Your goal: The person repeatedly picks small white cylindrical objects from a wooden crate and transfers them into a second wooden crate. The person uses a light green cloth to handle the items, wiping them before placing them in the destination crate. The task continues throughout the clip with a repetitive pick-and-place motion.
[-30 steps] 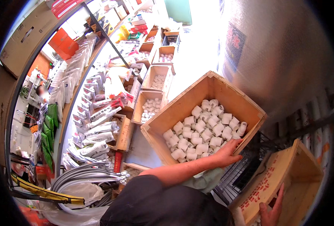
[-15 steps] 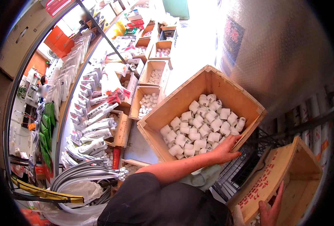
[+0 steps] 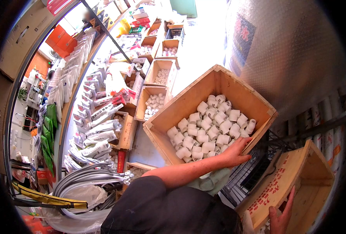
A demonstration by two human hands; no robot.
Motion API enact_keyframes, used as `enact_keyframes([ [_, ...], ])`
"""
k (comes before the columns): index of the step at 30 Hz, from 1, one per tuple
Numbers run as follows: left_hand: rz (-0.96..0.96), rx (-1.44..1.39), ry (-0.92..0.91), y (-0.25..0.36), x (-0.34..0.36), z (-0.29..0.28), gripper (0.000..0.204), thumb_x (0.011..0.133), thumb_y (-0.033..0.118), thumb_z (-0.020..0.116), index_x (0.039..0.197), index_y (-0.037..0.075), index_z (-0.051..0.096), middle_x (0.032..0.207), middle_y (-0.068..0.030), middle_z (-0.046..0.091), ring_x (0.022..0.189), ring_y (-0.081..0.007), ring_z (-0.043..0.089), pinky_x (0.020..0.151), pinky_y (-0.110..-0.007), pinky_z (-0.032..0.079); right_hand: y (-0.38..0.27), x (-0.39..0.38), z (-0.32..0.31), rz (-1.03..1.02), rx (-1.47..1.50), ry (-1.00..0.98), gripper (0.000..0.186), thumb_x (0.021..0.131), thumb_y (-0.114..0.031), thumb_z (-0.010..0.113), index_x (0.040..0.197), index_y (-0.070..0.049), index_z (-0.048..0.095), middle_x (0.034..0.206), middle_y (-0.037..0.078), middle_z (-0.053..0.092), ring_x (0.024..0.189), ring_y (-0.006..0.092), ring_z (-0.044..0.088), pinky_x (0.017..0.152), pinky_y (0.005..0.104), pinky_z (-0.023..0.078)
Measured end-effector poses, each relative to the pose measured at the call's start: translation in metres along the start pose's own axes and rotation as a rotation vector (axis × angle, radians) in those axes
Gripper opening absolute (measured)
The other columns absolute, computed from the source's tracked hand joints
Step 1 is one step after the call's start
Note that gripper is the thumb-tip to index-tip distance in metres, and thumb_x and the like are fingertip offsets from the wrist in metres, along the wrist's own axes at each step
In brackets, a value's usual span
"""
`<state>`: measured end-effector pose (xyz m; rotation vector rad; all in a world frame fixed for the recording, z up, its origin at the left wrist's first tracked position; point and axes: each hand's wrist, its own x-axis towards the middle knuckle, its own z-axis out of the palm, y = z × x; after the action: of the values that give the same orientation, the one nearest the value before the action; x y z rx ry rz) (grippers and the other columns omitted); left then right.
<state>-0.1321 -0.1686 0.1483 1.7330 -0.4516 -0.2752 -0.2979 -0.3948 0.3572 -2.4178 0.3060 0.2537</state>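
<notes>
A large open wooden box (image 3: 246, 94) stands tilted before me, part full of white plastic pipe elbows (image 3: 209, 128). My left hand (image 3: 235, 152) reaches across and grips its near right rim, with fingers over the edge inside and the thumb outside. Lower right, a second wooden box (image 3: 312, 181) leans on its side, red lettering on the wall facing me. My right hand (image 3: 282, 216) is closed round the edge of that wall, thumb on the outer face. A few white fittings show under this hand; most of that box's inside is hidden.
Smaller wooden boxes of white fittings (image 3: 155, 104) run in a row to the far left. Bagged goods (image 3: 102, 128) and coiled grey hoses (image 3: 89, 181) lie beside them. A black wire crate (image 3: 239, 177) sits between the two boxes; pipes (image 3: 324, 117) stand at right.
Both hands keep their grips on the two boxes. The view has shifted very slightly, and the large box sits almost the same.
</notes>
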Motion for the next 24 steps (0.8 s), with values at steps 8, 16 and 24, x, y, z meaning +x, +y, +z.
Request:
enact_keyframes([
  [8,-0.012,-0.025,-0.013,-0.003,0.0,0.001,0.074,0.083,0.019,0.069,0.144,0.002,0.033,0.121,-0.0198,0.046,0.118,-0.0324,0.047,0.104,-0.038,0.038,0.003,0.001,0.003,0.067,0.086,-0.008,0.082,0.085,-0.003,0.065,0.154,-0.007,0.022,0.141,0.023,0.044,0.122,0.0314,0.049,0.101,0.0387,0.042],
  [16,-0.012,-0.003,-0.007,-0.005,0.0,0.001,0.075,0.081,0.018,0.07,0.144,0.0,0.033,0.122,-0.0206,0.046,0.118,-0.0331,0.047,0.105,-0.038,0.037,0.01,0.001,0.002,0.042,0.072,-0.012,0.081,0.085,-0.003,0.065,0.154,-0.007,0.023,0.141,0.023,0.044,0.122,0.0317,0.049,0.101,0.0389,0.042],
  [24,-0.002,-0.016,0.0,-0.003,0.001,0.002,0.075,0.081,0.018,0.069,0.144,0.0,0.033,0.121,-0.0203,0.046,0.117,-0.0323,0.048,0.104,-0.038,0.038,0.004,0.0,-0.001,0.0,-0.006,-0.006,0.082,0.085,-0.01,0.068,0.155,-0.008,0.023,0.147,0.026,0.039,0.131,0.0366,0.043,0.107,0.0408,0.037],
])
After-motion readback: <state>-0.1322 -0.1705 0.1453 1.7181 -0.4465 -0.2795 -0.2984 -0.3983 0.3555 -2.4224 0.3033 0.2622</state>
